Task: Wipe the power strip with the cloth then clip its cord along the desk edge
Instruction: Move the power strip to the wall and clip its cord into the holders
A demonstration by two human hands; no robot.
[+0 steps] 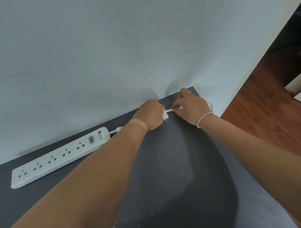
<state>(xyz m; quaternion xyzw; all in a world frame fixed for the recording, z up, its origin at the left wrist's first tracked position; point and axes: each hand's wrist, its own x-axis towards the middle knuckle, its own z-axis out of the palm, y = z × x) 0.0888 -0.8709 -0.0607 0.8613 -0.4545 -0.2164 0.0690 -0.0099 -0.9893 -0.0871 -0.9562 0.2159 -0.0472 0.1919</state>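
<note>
Now, from the head view, your left hand (pixel 151 113) steadies the small white plastic clip (pixel 165 115) while your right hand (pixel 192 107) pinches the thin white cord (pixel 169 110) taut beside it, likely to seat it; the long white power strip (pixel 60 155) lies well left.

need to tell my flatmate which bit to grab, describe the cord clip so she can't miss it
On the dark grey desk, follow the white power strip's thin white cord rightward along the wall. The small white plastic clip sits under it between both hands, blocky, unlike the cord.

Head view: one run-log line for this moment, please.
stage: clipping | left hand: holds clip | right hand: pinches cord | power strip: on desk
</note>
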